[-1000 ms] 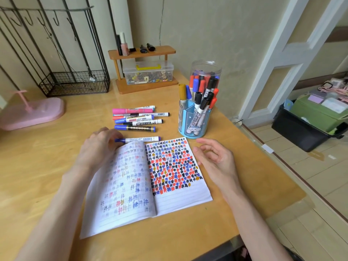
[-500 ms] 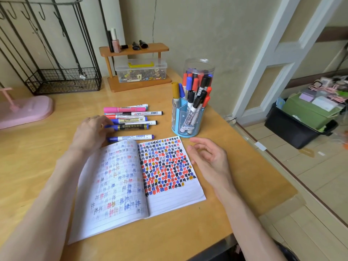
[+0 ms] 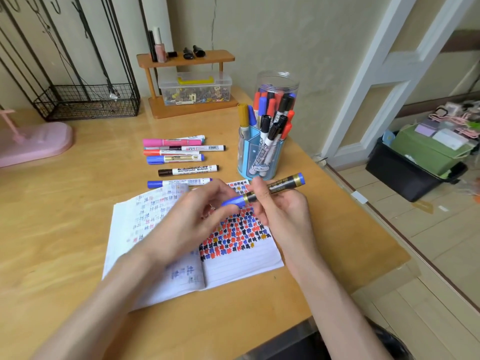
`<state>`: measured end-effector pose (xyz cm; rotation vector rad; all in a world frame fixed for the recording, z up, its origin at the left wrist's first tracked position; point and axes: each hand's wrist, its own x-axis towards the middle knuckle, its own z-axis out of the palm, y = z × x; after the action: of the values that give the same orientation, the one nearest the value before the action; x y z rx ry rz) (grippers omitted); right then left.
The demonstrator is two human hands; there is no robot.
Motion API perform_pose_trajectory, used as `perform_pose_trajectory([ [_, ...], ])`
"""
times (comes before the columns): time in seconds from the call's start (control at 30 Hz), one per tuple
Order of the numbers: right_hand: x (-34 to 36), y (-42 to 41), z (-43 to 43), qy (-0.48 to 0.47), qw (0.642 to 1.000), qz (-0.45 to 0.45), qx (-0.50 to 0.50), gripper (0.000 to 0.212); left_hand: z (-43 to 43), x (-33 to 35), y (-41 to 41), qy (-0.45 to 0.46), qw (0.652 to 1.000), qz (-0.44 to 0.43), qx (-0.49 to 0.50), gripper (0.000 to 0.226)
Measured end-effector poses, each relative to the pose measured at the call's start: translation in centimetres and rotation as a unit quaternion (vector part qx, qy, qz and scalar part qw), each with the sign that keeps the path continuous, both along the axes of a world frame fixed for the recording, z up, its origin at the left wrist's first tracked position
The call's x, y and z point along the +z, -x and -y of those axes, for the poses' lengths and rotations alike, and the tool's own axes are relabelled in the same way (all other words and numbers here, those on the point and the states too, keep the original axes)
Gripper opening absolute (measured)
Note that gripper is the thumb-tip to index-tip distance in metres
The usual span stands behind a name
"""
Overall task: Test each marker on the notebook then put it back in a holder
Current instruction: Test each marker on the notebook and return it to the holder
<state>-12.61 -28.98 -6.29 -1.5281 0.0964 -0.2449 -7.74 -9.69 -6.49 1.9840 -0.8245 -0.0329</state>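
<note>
**Blue marker (image 3: 262, 194) over the notebook (image 3: 241, 266)**

Left hand (image 3: 192, 216) pinches its blue cap (image 3: 233, 200), right hand (image 3: 280, 211) curls round the black-and-gold barrel (image 3: 283, 184), above the notebook's top-right corner. Blue holder (image 3: 259, 162) stands just beyond, near the desk's (image 3: 350, 229) right edge; loose markers (image 3: 181, 158) line the notebook's top edge.

**View:** one only, head-worn, wide-angle.
**Position:** above the near edge of the counter (image 3: 65, 229), close in.
**Facing:** forward and down, toward the wall.
**Centre of frame:** left hand (image 3: 187, 223) and right hand (image 3: 283, 211), both on a blue marker (image 3: 283, 183), above the notebook (image 3: 241, 266).
**Farther off:** marker holder (image 3: 244, 162).
**Bottom edge:** both forearms enter here.
**Right margin:** floor (image 3: 428, 255), seen from above.
</note>
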Motion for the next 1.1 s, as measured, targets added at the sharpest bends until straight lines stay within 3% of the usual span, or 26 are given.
perform_pose_trajectory([
  [0.13,-0.2,0.7,-0.3,0.052,0.999,-0.009,-0.005,0.057,0.7,-0.4,1.1,-0.094,0.990,0.104,-0.018,0.024],
  [0.2,-0.2,1.0,0.3,0.045,0.999,-0.023,-0.012,0.050,0.5,-0.9,1.0,-0.102,0.991,0.083,-0.041,0.031],
  [0.33,0.5,0.9,5.0,0.011,0.989,-0.057,-0.139,0.036,-2.2,-1.4,-0.5,-0.077,0.997,-0.011,-0.024,0.033],
  [0.43,0.8,1.3,5.5,0.083,0.993,-0.066,-0.057,0.043,-1.6,-1.1,-0.5,-0.072,0.997,-0.009,-0.012,0.032],
  [0.53,-0.2,2.2,3.9,0.093,0.992,-0.081,0.005,0.051,0.1,-1.1,0.3,-0.109,0.994,0.024,-0.007,0.035],
  [0.77,-2.4,2.6,3.4,0.103,0.993,-0.052,-0.028,0.016,-0.5,-2.5,-0.1,-0.113,0.993,0.022,0.018,0.028],
  [1.1,-3.0,2.6,3.3,0.140,0.990,-0.029,-0.016,0.020,-0.5,-2.9,-0.2,-0.123,0.991,0.038,0.032,0.028],
])
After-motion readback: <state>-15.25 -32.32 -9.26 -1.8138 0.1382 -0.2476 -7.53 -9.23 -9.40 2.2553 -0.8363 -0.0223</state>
